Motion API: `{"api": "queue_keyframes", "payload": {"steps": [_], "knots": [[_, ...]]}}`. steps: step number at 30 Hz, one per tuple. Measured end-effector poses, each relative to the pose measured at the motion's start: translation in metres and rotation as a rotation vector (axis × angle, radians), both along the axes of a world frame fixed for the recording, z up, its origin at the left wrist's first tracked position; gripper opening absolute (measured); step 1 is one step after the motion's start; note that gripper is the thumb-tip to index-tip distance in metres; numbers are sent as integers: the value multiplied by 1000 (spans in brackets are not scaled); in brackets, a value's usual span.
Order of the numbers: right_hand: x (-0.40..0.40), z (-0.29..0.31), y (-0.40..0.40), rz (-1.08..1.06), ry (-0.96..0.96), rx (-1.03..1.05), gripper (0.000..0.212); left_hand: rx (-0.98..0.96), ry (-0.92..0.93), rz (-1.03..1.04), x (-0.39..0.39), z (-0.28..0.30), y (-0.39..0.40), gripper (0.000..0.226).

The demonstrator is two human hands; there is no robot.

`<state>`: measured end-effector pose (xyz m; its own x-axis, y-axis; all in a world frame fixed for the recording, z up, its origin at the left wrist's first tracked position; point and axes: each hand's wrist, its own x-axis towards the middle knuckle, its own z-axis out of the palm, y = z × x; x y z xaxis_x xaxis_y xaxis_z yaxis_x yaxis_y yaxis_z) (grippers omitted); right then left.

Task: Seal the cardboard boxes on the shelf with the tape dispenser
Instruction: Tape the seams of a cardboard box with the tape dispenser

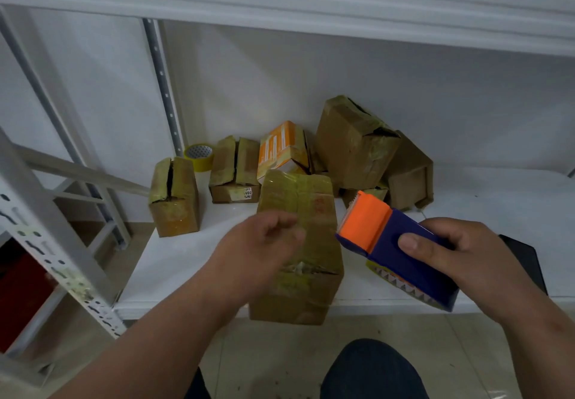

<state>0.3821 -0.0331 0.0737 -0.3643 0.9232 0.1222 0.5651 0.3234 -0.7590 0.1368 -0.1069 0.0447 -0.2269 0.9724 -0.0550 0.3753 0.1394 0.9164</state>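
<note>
Brown cardboard box (298, 243) at the near shelf (174, 261) edge, long axis running near to far.
Head view: right hand (460, 258) grips the tape dispenser (392, 243) just right of it; left hand (264, 243), loosely curled (blurred, grip unclear), hovers over the box.

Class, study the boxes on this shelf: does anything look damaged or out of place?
Yes. The left box has its top seam split open, the big rear box sits tilted with torn corners, and the front box overhangs the shelf edge.
</note>
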Motion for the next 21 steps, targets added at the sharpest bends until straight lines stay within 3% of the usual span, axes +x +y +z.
{"api": "queue_keyframes", "payload": {"steps": [3, 7, 13, 18, 21], "knots": [[-1, 5, -10, 44, 7, 0, 78, 6, -319, 13, 4, 8, 2, 40], [-6, 9, -21, 115, 49, -38, 73, -46, -585, -118, 10, 12, -3, 57], [-11, 9, -32, 175, 68, -81, 64, -89, -773, -282, 11, 8, -14, 8], [-12, 8, -36, 211, 136, -127, 62, -102, -939, -332, 10, 4, -19, 6], [-11, 8, -39, 216, 152, -147, 65, -88, -942, -334, 11, 3, -22, 7]]}}
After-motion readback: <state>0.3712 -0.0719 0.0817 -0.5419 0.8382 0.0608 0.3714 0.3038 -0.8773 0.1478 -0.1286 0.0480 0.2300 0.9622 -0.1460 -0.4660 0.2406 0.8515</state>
